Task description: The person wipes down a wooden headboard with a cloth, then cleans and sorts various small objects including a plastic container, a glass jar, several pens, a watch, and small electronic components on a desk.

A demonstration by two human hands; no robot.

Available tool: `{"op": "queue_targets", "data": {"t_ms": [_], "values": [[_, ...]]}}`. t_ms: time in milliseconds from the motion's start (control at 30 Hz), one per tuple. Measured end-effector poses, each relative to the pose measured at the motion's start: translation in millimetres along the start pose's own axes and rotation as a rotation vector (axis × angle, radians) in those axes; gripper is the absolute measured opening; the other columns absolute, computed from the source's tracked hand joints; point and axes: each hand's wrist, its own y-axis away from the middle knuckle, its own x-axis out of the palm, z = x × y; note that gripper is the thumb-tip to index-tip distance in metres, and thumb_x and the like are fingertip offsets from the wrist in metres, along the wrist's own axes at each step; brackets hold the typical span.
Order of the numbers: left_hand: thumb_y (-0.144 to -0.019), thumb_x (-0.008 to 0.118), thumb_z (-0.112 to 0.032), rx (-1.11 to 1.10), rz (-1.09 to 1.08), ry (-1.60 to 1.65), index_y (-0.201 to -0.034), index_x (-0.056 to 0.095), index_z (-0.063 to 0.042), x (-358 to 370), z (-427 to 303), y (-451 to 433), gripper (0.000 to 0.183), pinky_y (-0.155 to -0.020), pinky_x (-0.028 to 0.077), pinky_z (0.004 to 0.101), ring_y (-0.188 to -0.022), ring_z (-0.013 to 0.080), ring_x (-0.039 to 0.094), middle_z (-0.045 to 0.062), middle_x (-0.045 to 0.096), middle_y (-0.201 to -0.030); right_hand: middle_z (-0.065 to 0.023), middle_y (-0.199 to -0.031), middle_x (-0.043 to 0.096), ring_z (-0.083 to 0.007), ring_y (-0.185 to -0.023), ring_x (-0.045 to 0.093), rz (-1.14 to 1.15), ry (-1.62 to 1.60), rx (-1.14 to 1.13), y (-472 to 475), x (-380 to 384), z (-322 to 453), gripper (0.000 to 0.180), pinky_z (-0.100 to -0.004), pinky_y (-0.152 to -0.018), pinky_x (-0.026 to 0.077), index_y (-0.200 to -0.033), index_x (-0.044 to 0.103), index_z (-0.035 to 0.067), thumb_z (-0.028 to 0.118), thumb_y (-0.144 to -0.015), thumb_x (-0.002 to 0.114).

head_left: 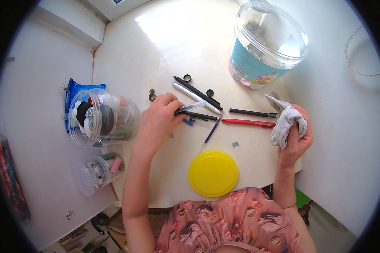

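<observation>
My left hand [163, 115] grips a clear-barrelled pen [194, 105] with a dark end, tilted above the other pens. Under and beside it lie a black pen [201, 115], a blue pen piece [187, 122] and a clear cap [199, 122]. Just beyond are a black click pen [198, 92] and a white pen [193, 96], side by side. My right hand [296, 139] clutches a crumpled pale grey cloth [288, 121]. Left of that cloth rest a black capped pen [251, 113] and a red click pen [247, 122], whose right end reaches the cloth.
A yellow round lid [213, 173] lies near me, below a blue pen refill [211, 132]. Clear jars [126, 117] [84, 180] of small items stand left. A large clear tub [256, 63] stands back right by the wall. Dark rings [187, 78] and a grey square [235, 144] lie about.
</observation>
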Motion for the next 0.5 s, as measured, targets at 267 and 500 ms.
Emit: {"op": "queue_targets", "data": {"t_ms": [267, 500], "values": [[-0.075, 0.07, -0.003, -0.008, 0.0, -0.032, -0.093, 0.061, -0.002, -10.6, -3.8, 21.9, 0.02, -0.07, 0.047, 0.0334, -0.082, 0.023, 0.06, 0.009, 0.059, -0.084, -0.0128, -0.107, 0.061, -0.0134, -0.088, 0.057, -0.006, -0.041, 0.002, 2.7, 4.2, 6.8, 0.014, -0.0245, -0.079, 0.044, -0.1, 0.062, -0.004, 0.003, -0.089, 0.057], [-0.074, 0.07, 0.001, -0.08, -0.028, 0.808, -0.097, 0.064, -0.002, 16.2, -63.4, 74.9, 0.023, -0.065, 0.049, 0.0286, -0.071, 0.0166, 0.061, 0.008, 0.062, -0.084, -0.0117, -0.109, 0.061, -0.0154, -0.097, 0.058, 0.425, -0.264, 0.505, 29.9, 48.6, 59.6, 0.024, -0.0291, -0.085, 0.046, -0.102, 0.063, 0.001, 0.003, -0.079, 0.069]]}}
